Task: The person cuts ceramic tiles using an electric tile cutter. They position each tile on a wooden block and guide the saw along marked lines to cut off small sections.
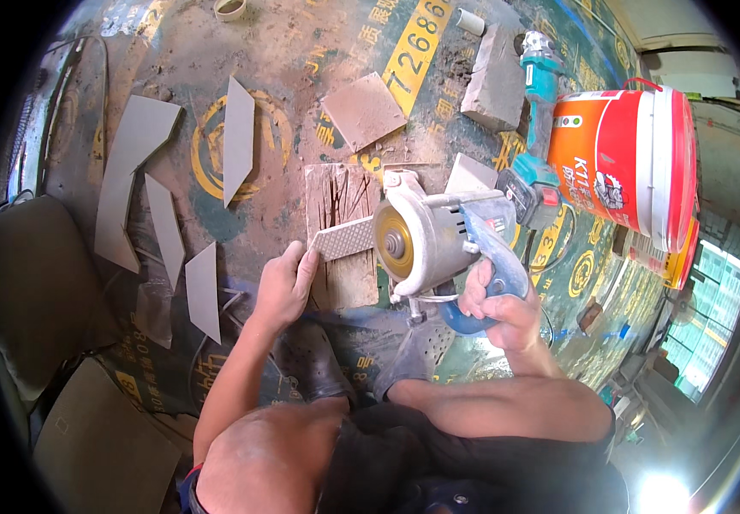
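Observation:
My left hand pinches the left end of a narrow tile strip with a textured face, which lies across a scored wooden board. My right hand is closed round the blue handle of a handheld circular saw. Its yellow disc and pale guard sit at the strip's right end; whether the disc touches the strip I cannot tell. Behind the saw lies a pale tile piece, partly hidden.
Cut tile pieces lie left on the dusty printed floor. Farther back are a square tile, a pale block and a teal cordless grinder beside red-and-orange buckets. My feet are just below the board.

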Available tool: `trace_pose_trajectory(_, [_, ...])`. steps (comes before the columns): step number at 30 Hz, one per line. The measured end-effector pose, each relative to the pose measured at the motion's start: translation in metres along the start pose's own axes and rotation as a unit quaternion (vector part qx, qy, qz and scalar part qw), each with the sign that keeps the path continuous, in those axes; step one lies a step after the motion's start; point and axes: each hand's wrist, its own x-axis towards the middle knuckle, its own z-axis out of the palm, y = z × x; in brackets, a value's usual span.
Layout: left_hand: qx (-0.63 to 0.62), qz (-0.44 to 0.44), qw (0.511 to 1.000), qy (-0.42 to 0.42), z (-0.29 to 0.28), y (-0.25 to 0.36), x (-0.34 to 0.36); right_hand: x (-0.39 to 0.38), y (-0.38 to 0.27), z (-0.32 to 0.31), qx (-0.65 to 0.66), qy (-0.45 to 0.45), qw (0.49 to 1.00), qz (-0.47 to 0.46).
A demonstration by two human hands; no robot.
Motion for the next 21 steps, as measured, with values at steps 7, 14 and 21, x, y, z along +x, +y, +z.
trace_pose_trajectory(7, [-0.028,0.034,0.999,0.008,0.003,-0.011,0.002,0.013,0.015,0.011,-0.013,-0.034,0.999,-0.028])
trace_pose_trajectory(14, [-0.046,0.038,0.998,0.012,0.007,-0.017,0.002,0.023,0.025,0.018,-0.055,-0.038,0.998,-0.02])
trace_pose_trajectory(21, [-0.054,0.025,0.998,0.011,0.007,-0.02,0.004,0.026,0.025,0.021,-0.021,-0.035,0.999,-0.015])
